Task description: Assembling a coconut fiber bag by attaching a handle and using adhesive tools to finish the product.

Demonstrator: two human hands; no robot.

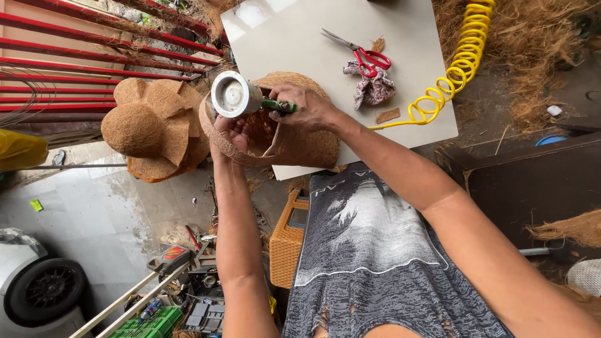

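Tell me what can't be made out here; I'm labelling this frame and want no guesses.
Head view only:
- Left hand: fingers tucked inside the coir piece.
- Tool: handle covered by the right hand.
- Yellow coiled hose: cut off by the top edge.
- Red-handled scissors: partly covering the crumpled cloth.

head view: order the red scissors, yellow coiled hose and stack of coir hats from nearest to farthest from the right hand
Measured from the right hand, which grips a green-handled tool:
1. Red scissors, on the white table just up and to the right of it.
2. Yellow coiled hose, farther right along the table edge.
3. Stack of coir hats, off to the left past the left hand.
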